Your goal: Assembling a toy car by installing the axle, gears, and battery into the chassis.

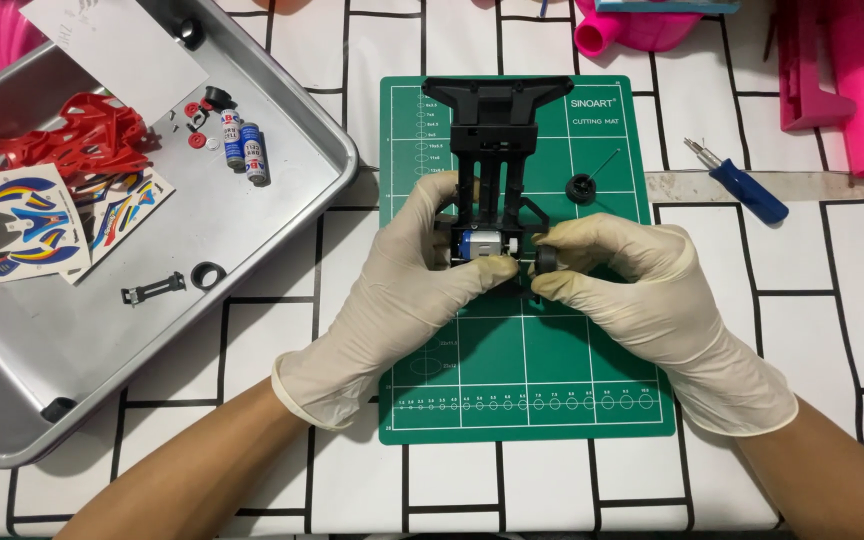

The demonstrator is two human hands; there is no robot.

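Both my hands wear cream latex gloves and meet over a green cutting mat [527, 370]. My left hand [412, 275] grips the near end of a black toy car chassis [492, 140], where a small silver and blue motor [479, 243] sits. My right hand [632, 275] pinches a small black wheel [545, 261] against the chassis's right side. A second black wheel on a thin axle [581, 187] lies on the mat, to the right of the chassis.
A metal tray [72, 350] at left holds red plastic parts [77, 135], sticker sheets [12, 225], two small batteries [244, 148], a black ring [209, 274] and a black clip [152, 291]. A blue-handled screwdriver [742, 185] lies at right. Pink plastic items [837, 70] stand at the back.
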